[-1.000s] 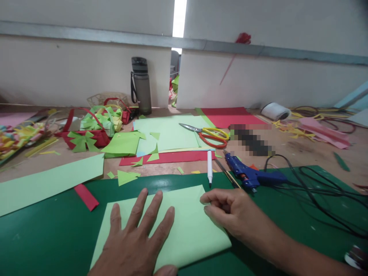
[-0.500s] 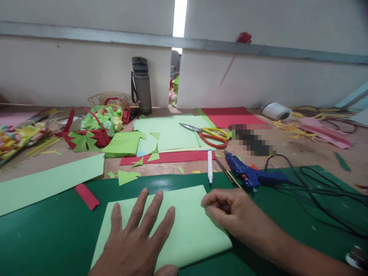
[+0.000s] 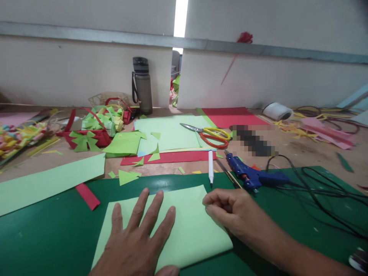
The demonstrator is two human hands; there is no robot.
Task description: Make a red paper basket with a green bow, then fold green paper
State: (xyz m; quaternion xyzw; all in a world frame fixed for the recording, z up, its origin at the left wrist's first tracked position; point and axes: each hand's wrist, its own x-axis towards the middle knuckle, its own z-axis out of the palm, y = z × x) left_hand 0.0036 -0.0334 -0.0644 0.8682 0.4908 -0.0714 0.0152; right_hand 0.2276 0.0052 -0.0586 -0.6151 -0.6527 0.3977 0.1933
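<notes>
A folded sheet of light green paper point(image 3: 192, 226) lies on the green mat in front of me. My left hand point(image 3: 138, 234) rests flat on its left part, fingers spread. At the sheet's right edge, near the upper right corner, my right hand point(image 3: 230, 209) is closed, with thumb and forefinger pinching the paper. The curled fingers partly hide that edge. Just beyond the right hand are a white marker point(image 3: 211, 168) and a thin brown stick point(image 3: 230, 174). A blue glue gun point(image 3: 255, 174) lies to their right, its black cable trailing off.
Scissors point(image 3: 212, 135) with yellow and red handles lie on stacked light green sheets point(image 3: 166, 132). A small red paper basket point(image 3: 89, 138) with a green bow stands at left, near a dark bottle point(image 3: 143, 88). Green scraps point(image 3: 126, 176) lie along the mat's back edge point(image 3: 172, 178).
</notes>
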